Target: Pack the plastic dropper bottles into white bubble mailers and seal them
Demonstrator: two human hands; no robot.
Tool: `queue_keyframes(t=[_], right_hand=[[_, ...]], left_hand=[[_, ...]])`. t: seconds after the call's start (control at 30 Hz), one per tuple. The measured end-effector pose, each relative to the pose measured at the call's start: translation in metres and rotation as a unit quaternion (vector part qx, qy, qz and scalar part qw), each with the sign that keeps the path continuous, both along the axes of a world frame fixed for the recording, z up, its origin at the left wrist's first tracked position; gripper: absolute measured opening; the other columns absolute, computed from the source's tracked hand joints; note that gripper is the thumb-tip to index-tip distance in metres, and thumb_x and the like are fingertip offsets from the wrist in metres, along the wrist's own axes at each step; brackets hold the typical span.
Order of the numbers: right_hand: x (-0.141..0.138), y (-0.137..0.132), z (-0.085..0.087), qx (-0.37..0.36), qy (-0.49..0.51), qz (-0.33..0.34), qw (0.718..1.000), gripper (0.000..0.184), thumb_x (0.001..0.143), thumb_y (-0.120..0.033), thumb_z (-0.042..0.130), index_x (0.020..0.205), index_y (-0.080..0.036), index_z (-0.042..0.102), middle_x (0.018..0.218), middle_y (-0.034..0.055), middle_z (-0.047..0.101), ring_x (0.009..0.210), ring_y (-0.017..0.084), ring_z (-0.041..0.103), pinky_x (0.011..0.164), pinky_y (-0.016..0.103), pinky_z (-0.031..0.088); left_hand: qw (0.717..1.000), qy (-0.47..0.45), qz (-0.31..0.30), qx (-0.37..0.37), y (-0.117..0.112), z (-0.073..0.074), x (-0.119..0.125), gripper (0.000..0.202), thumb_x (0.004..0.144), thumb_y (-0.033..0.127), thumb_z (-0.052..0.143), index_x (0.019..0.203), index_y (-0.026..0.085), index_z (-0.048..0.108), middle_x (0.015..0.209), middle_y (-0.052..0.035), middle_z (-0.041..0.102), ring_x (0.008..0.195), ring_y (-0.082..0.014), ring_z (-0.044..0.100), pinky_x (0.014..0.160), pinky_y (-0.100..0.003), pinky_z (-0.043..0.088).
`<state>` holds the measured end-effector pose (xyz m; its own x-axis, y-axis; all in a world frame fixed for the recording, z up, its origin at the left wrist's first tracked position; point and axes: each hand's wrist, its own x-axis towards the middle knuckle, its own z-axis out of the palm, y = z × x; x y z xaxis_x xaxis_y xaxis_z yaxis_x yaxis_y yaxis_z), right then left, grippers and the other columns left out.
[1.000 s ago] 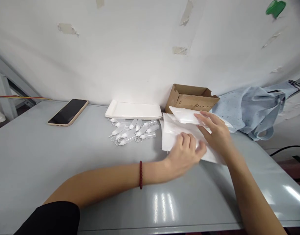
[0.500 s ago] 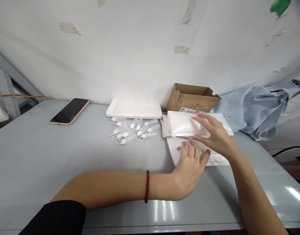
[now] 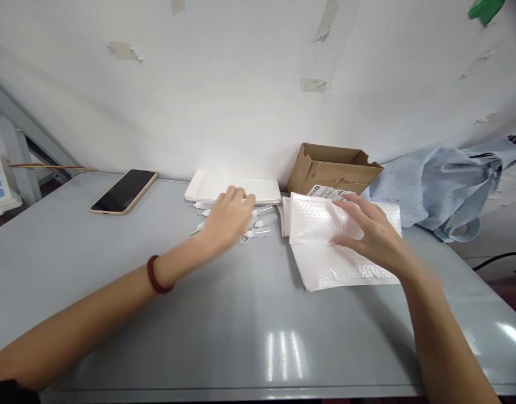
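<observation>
Over a loose pile of small clear bottles (image 3: 265, 221) on the tabletop (image 3: 224, 342), the left hand (image 3: 229, 217) has its fingers bent downward. Blur and the back of the hand hide the fingertips, so I cannot tell whether they pinch a bottle or nothing. The bottles have thin white loops at their tips, lie at odd angles and press close together; a hasty grasp could hook a loop and drag a neighbour along, or send a round body rolling. Just behind them sits a flat white stack (image 3: 262, 191), which a knuckle pushed too far back might nudge askew.

Off to the right, the right hand (image 3: 354, 229) is spread wide, thumb well apart from the fingers, against a white padded envelope (image 3: 312, 219) in front of the cardboard box (image 3: 336, 175). Whether the part above the crease is a flap or a second envelope is unclear. With so loose a hold, the slick bubbled surface could slip or spring out of place, and a careless push could shove it against the box and the printed label (image 3: 325, 192) beside it. The phone (image 3: 124, 192) lies well apart, so it seems at little risk.
</observation>
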<state>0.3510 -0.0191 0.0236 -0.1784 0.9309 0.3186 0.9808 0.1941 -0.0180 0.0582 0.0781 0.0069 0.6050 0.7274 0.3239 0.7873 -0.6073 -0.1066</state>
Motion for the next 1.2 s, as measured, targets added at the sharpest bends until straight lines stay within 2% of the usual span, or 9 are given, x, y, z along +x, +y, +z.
queue_keyframes(t=[0.13, 0.23, 0.5, 0.73, 0.87, 0.93, 1.03, 1.1, 1.2], right_hand=[[-0.002, -0.002, 0.001, -0.015, -0.002, -0.014, 1.000, 0.062, 0.081, -0.043, 0.059, 0.136, -0.027, 0.038, 0.145, 0.0106, 0.035, 0.131, 0.036, 0.036, 0.102, 0.058, 0.034], [-0.005, -0.003, 0.002, -0.017, -0.001, -0.009, 1.000, 0.061, 0.082, -0.044, 0.058, 0.137, -0.028, 0.037, 0.145, 0.0111, 0.035, 0.131, 0.037, 0.035, 0.101, 0.059, 0.034], [-0.024, -0.003, 0.002, 0.047, 0.022, 0.063, 0.997, 0.057, 0.087, -0.048, 0.055, 0.135, -0.022, 0.039, 0.140, 0.0166, 0.041, 0.128, 0.034, 0.041, 0.101, 0.054, 0.038], [-0.041, -0.002, -0.006, 0.114, 0.036, 0.106, 0.987, 0.049, 0.088, -0.041, 0.057, 0.130, -0.020, 0.043, 0.132, 0.0186, 0.049, 0.124, 0.034, 0.046, 0.098, 0.057, 0.042], [-0.050, 0.000, -0.008, 0.175, 0.042, 0.121, 0.976, 0.053, 0.087, -0.032, 0.062, 0.133, -0.019, 0.040, 0.130, 0.0186, 0.051, 0.122, 0.033, 0.049, 0.097, 0.056, 0.044], [-0.059, -0.001, -0.007, 0.225, 0.036, 0.135, 0.964, 0.065, 0.083, -0.028, 0.067, 0.139, -0.018, 0.034, 0.135, 0.0196, 0.047, 0.126, 0.034, 0.045, 0.099, 0.055, 0.044], [-0.083, -0.013, -0.006, 0.304, 0.002, 0.155, 0.940, 0.084, 0.077, -0.026, 0.073, 0.145, -0.017, 0.025, 0.147, 0.0196, 0.034, 0.134, 0.036, 0.035, 0.102, 0.057, 0.041], [-0.105, -0.027, -0.009, 0.311, -0.053, 0.164, 0.935, 0.085, 0.077, -0.027, 0.073, 0.146, -0.013, 0.025, 0.151, 0.0194, 0.028, 0.136, 0.035, 0.033, 0.103, 0.055, 0.039], [-0.134, -0.046, -0.018, 0.285, -0.131, 0.126, 0.941, 0.064, 0.083, -0.018, 0.063, 0.141, -0.011, 0.036, 0.150, 0.0200, 0.030, 0.137, 0.034, 0.030, 0.108, 0.060, 0.026]], left_hand=[[0.999, 0.015, 0.007, -0.045, 0.056, -0.002, -0.032, 0.025, 0.089, 0.021, 0.051, 0.108, 0.009, 0.063, 0.101, -0.0145, 0.064, 0.104, -0.0295, 0.053, 0.080, -0.035, 0.045], [0.997, 0.029, -0.008, -0.065, 0.075, -0.004, -0.041, 0.025, 0.088, 0.021, 0.053, 0.109, 0.011, 0.064, 0.103, -0.0119, 0.065, 0.102, -0.0264, 0.055, 0.079, -0.032, 0.045], [0.994, 0.085, -0.057, -0.042, 0.076, -0.003, -0.033, 0.020, 0.083, 0.008, 0.049, 0.082, 0.014, 0.068, 0.089, -0.0106, 0.068, 0.097, -0.0258, 0.057, 0.075, -0.033, 0.041], [0.997, 0.073, 0.021, 0.021, 0.078, 0.000, -0.037, 0.028, 0.082, 0.001, 0.039, 0.082, 0.007, 0.066, 0.083, -0.0171, 0.066, 0.081, -0.0288, 0.061, 0.059, -0.034, 0.042], [0.995, 0.018, 0.026, 0.099, 0.061, 0.003, -0.053, 0.032, 0.089, 0.006, 0.034, 0.099, 0.009, 0.063, 0.096, -0.0158, 0.066, 0.088, -0.0274, 0.061, 0.064, -0.035, 0.046], [0.980, -0.042, -0.034, 0.193, 0.041, 0.001, -0.062, 0.029, 0.090, 0.008, 0.036, 0.103, 0.013, 0.062, 0.097, -0.0121, 0.067, 0.087, -0.0234, 0.061, 0.068, -0.033, 0.047], [0.935, -0.093, -0.157, 0.303, 0.003, -0.007, -0.071, 0.027, 0.088, 0.006, 0.045, 0.107, 0.017, 0.061, 0.096, -0.0092, 0.067, 0.086, -0.0205, 0.061, 0.068, -0.031, 0.048], [0.920, -0.082, -0.218, 0.315, -0.025, -0.011, -0.070, 0.026, 0.088, 0.007, 0.050, 0.111, 0.014, 0.060, 0.098, -0.0107, 0.068, 0.089, -0.0228, 0.061, 0.070, -0.033, 0.049], [0.920, -0.055, -0.285, 0.264, -0.060, -0.014, -0.060, 0.024, 0.091, 0.012, 0.048, 0.110, 0.009, 0.062, 0.097, -0.0113, 0.069, 0.088, -0.0233, 0.062, 0.068, -0.034, 0.049]])
